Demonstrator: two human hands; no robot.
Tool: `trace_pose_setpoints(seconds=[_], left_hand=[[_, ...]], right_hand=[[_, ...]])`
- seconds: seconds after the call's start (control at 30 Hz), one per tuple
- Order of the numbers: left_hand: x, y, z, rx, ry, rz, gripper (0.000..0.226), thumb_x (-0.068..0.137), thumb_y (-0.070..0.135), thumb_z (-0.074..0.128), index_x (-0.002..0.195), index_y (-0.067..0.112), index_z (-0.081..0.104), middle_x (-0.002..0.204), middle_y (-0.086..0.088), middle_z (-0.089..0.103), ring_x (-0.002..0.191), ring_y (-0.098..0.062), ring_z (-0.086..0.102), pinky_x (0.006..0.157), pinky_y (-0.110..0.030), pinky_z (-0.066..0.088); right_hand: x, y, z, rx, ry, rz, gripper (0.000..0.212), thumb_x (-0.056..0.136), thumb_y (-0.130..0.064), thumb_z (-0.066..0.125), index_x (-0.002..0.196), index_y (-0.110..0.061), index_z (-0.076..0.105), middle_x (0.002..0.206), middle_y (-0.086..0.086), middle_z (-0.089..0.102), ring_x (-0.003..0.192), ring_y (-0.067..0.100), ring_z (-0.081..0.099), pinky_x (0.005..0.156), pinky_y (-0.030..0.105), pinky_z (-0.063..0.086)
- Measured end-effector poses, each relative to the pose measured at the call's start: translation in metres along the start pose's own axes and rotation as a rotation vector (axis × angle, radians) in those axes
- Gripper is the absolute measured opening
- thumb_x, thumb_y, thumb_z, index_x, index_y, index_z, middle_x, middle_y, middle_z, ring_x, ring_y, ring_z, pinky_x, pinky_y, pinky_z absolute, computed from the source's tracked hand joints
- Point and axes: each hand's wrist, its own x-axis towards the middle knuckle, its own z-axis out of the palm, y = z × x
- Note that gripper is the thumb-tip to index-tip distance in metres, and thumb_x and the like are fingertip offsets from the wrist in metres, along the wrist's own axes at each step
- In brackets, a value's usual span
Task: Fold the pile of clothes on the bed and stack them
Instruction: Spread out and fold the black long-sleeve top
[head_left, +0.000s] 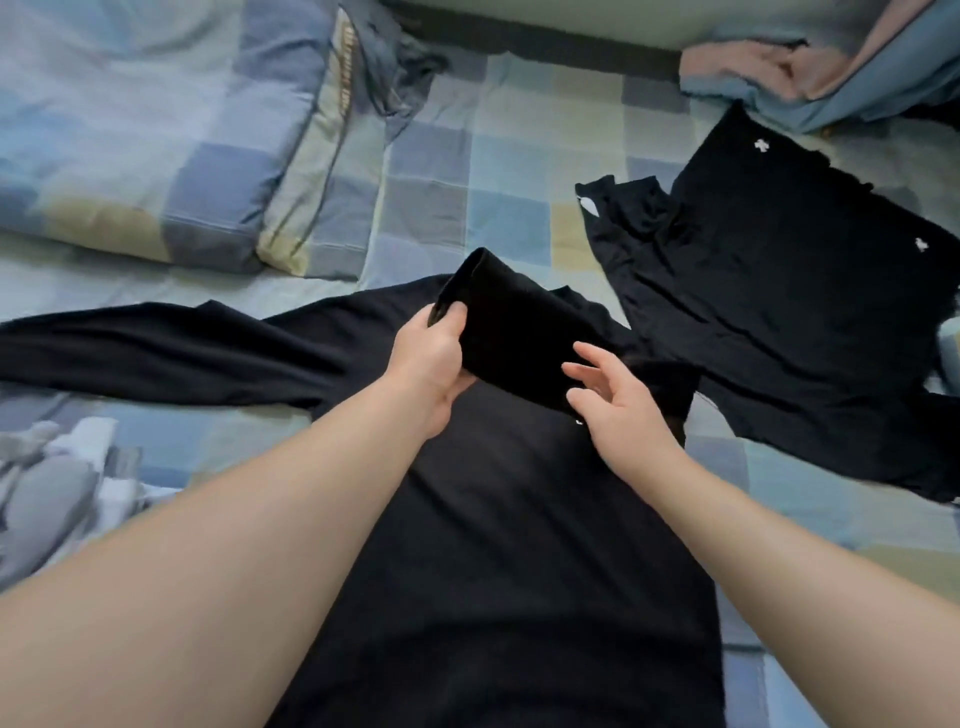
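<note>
shirt (519, 545): black, flat on bed (426, 171), running to near edge
left hand (431, 358): grips sleeve (519, 332) cuff, lifted
right hand (618, 400): loose, beside sleeve, holding nothing
tip: lay sleeve straight across chest, smooth before next fold

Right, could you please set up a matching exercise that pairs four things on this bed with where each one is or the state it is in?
Things:
1. black sleeve
2. black garment with white crosses
3. checked pillow
4. grey and white clothes

Places or states:
A. laid out on the right side of the bed
B. bunched at the lower left edge
C. held up in the left grip
D. lying at the upper left

Pairs: 1-C, 2-A, 3-D, 4-B.
</note>
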Motion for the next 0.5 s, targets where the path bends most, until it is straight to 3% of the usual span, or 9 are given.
trace_pose_setpoints(seconds=[0.2, 0.27, 0.33, 0.37, 0.43, 0.5], left_hand=[[0.004, 0.071, -0.109, -0.064, 0.066, 0.029, 0.025, 0.107, 0.023, 0.047, 0.127, 0.016, 0.06, 0.121, -0.006, 0.071, 0.109, -0.024, 0.069, 0.08, -0.038, 0.06], [0.009, 0.089, -0.144, -0.091, 0.095, 0.029, 0.025, 0.107, 0.024, 0.046, 0.128, 0.018, 0.059, 0.121, -0.007, 0.07, 0.109, -0.026, 0.069, 0.084, -0.042, 0.059], [0.018, 0.104, -0.186, -0.087, 0.155, 0.031, 0.026, 0.107, 0.026, 0.045, 0.129, 0.022, 0.058, 0.123, -0.006, 0.07, 0.109, -0.027, 0.069, 0.085, -0.045, 0.059], [0.022, 0.111, -0.209, -0.079, 0.188, 0.034, 0.026, 0.107, 0.028, 0.045, 0.13, 0.023, 0.058, 0.125, -0.005, 0.069, 0.109, -0.028, 0.068, 0.084, -0.047, 0.059], [0.036, 0.126, -0.254, -0.083, 0.235, 0.025, 0.028, 0.107, 0.029, 0.044, 0.132, 0.025, 0.056, 0.127, -0.005, 0.067, 0.11, -0.028, 0.067, 0.083, -0.049, 0.058], [0.057, 0.142, -0.303, -0.107, 0.265, 0.019, 0.026, 0.108, 0.026, 0.041, 0.129, 0.025, 0.056, 0.127, -0.006, 0.068, 0.11, -0.028, 0.067, 0.088, -0.051, 0.056]], right_hand=[[0.013, -0.075, 0.114, -0.025, -0.22, 0.029, 0.068, 0.099, -0.022, 0.053, 0.156, -0.044, 0.023, 0.159, -0.019, 0.032, 0.145, 0.002, 0.031, 0.119, 0.03, 0.026], [0.021, -0.094, 0.146, -0.07, -0.285, 0.029, 0.07, 0.098, -0.025, 0.053, 0.156, -0.047, 0.02, 0.155, -0.024, 0.036, 0.147, 0.008, 0.033, 0.121, 0.037, 0.028], [0.028, -0.111, 0.18, -0.116, -0.348, 0.037, 0.07, 0.099, -0.025, 0.051, 0.156, -0.048, 0.018, 0.134, -0.034, 0.049, 0.142, 0.023, 0.041, 0.118, 0.044, 0.035], [0.03, -0.118, 0.199, -0.135, -0.375, 0.034, 0.07, 0.099, -0.026, 0.051, 0.156, -0.048, 0.018, 0.132, -0.034, 0.05, 0.138, 0.026, 0.046, 0.115, 0.043, 0.038], [0.035, -0.131, 0.236, -0.154, -0.405, 0.017, 0.07, 0.098, -0.028, 0.05, 0.157, -0.047, 0.017, 0.153, -0.022, 0.04, 0.136, 0.015, 0.049, 0.113, 0.033, 0.038], [0.044, -0.142, 0.279, -0.157, -0.435, 0.005, 0.069, 0.099, -0.027, 0.048, 0.158, -0.042, 0.016, 0.161, -0.021, 0.025, 0.147, 0.006, 0.031, 0.12, 0.031, 0.024]])
